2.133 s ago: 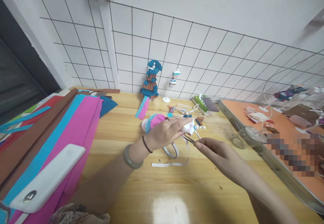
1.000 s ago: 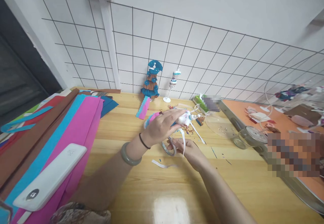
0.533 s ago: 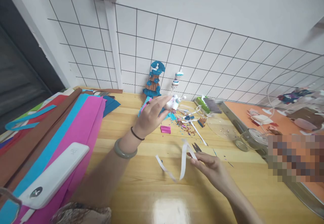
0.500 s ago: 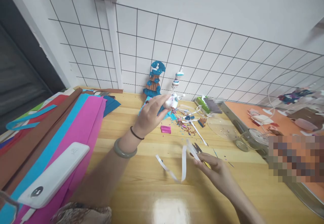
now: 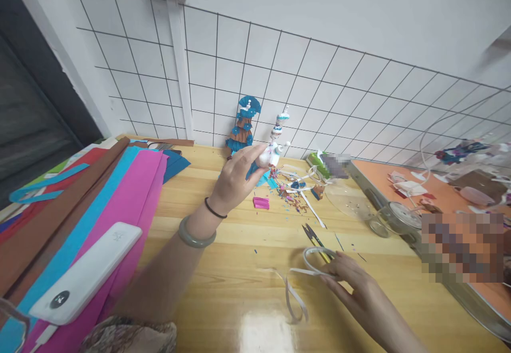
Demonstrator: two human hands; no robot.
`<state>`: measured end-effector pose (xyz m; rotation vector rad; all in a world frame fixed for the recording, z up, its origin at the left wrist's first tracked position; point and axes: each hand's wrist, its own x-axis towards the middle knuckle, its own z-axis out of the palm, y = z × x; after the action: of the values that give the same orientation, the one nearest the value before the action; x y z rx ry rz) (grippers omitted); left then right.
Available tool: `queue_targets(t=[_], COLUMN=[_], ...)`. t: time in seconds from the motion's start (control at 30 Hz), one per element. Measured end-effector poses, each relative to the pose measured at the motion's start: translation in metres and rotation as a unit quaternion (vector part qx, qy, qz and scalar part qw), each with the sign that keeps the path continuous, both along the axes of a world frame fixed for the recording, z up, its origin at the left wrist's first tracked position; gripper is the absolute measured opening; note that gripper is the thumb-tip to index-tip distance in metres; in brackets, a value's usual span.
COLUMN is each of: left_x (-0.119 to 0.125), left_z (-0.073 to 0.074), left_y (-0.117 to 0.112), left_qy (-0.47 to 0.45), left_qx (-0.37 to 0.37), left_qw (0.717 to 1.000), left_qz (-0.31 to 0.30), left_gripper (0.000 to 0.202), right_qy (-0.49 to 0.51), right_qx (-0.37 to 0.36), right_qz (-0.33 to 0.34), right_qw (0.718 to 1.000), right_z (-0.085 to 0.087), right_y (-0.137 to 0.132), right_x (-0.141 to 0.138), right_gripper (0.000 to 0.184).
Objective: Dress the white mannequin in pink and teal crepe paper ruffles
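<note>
My left hand [image 5: 233, 182] is raised above the wooden table [image 5: 223, 284] with its fingers closed on a small white paper figure [image 5: 271, 154] that has blue crepe paper under it. My right hand [image 5: 353, 284] rests low on the table at the right, fingertips pinching the edge of a roll of double-sided tape [image 5: 315, 260]. A loose white tape strip [image 5: 293, 297] curls from the roll toward me. Small yellow-handled snips [image 5: 315, 238] lie just beyond the roll.
Crepe paper sheets [image 5: 99, 209] in pink, blue and brown lie at the left with a white phone-like device [image 5: 85, 273] on them. A blue paper figure [image 5: 241, 126] and a small stand stand by the grid wall. Scraps [image 5: 293, 198] litter the middle. An orange tray [image 5: 439, 209] sits at the right.
My left hand has lifted the white figure up and back. My right hand has let the snips down on the table, moved toward me and taken hold of the tape roll.
</note>
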<state>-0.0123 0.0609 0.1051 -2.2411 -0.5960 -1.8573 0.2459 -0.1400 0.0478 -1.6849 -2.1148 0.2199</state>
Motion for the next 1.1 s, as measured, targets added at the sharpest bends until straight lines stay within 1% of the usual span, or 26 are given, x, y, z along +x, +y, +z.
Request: queue_targets(t=[0.07,0.13,0.3,0.4,0.5,0.57,0.73,0.8,0.87,0.97,1.03,1.1], left_x=[0.000,0.000,0.003,0.007,0.009,0.010,0.010,0.010,0.011,0.014,0.016,0.017], left_z=[0.000,0.000,-0.001,-0.001,-0.001,-0.002,-0.003,-0.004,-0.004,-0.006,-0.007,-0.007], left_y=[0.000,-0.001,-0.002,-0.005,-0.007,-0.008,-0.008,-0.008,-0.008,-0.009,-0.011,-0.013], left_qy=[0.001,0.005,0.022,0.036,0.042,0.037,0.018,0.015,0.022,0.029,0.030,0.025], left_qx=[0.001,0.002,0.009,0.024,0.030,0.019,-0.062,-0.082,-0.088,-0.085,-0.085,-0.088], left_qw=[1.000,1.000,1.000,0.999,0.998,0.999,0.998,0.996,0.996,0.996,0.996,0.996], left_qz=[-0.005,-0.009,-0.017,-0.027,-0.033,-0.034,-0.021,-0.009,0.001,0.006,0.005,0.005], left_gripper=[0.052,0.052,0.050,0.050,0.051,0.054,0.062,0.063,0.065,0.066,0.065,0.064], right_qy=[-0.019,-0.041,-0.071,-0.081,-0.090,-0.099,-0.100,-0.077,-0.037,0.046,0.098,0.148], right_qx=[0.027,0.036,0.042,0.052,0.066,0.067,0.087,0.107,0.125,0.142,0.107,0.044], right_qz=[0.014,0.025,0.038,0.035,0.026,0.022,0.022,0.031,0.034,0.003,-0.026,-0.044], right_qw=[0.999,0.998,0.996,0.995,0.993,0.993,0.991,0.991,0.991,0.989,0.989,0.987], right_z=[-0.007,-0.015,-0.033,-0.041,-0.045,-0.046,-0.043,-0.041,-0.037,-0.028,-0.023,-0.022], right_y=[0.002,0.003,0.002,0.002,0.003,0.004,0.006,0.010,0.017,0.034,0.049,0.065], right_x=[0.003,0.010,0.030,0.034,0.032,0.030,0.025,0.019,0.009,-0.018,-0.039,-0.060], right_gripper=[0.018,0.015,0.019,0.020,0.023,0.024,0.024,0.023,0.023,0.024,0.028,0.037])
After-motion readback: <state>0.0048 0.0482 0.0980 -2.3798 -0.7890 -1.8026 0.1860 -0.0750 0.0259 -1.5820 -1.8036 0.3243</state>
